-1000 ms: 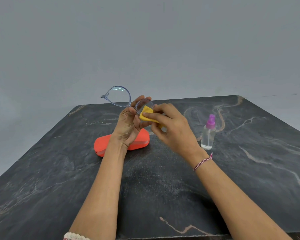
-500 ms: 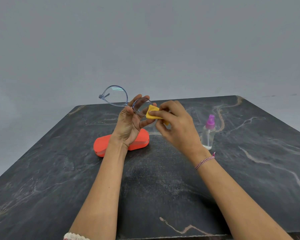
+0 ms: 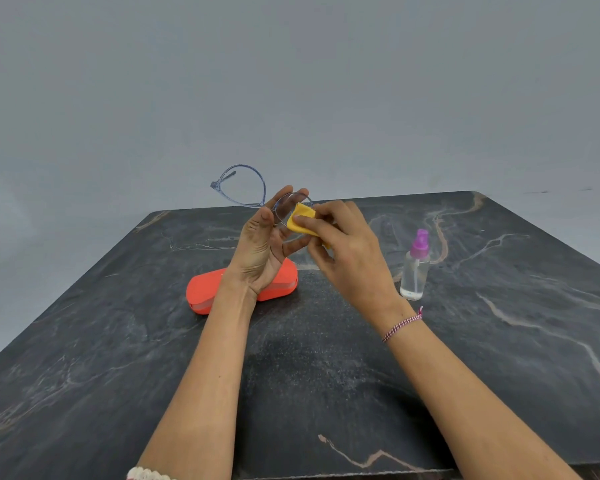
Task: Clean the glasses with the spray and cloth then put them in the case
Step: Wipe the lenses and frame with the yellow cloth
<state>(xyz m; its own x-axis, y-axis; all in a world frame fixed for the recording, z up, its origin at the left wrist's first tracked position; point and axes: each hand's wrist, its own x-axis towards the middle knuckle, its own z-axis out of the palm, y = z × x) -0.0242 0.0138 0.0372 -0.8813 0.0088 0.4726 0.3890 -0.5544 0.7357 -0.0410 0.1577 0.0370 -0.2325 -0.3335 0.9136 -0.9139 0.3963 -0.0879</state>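
While the left hand (image 3: 260, 251) grips the glasses (image 3: 243, 185), right hand (image 3: 350, 258) tight on cloth (image 3: 302, 220) against one lens (image 3: 285, 206).

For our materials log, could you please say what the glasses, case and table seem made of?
The glasses: clear bluish plastic frame, see-through, glossy. The case: orange, matte, probably plastic or rubbery shell. The table: dark stone or stone-look laminate, pale veins.

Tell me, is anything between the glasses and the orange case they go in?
The orange oval case lies shut on the dark marble table, below the left hand that holds the clear blue-rimmed glasses. Its closed lid is the only thing in the way; nothing else sits between them. The right hand pinches a yellow cloth.
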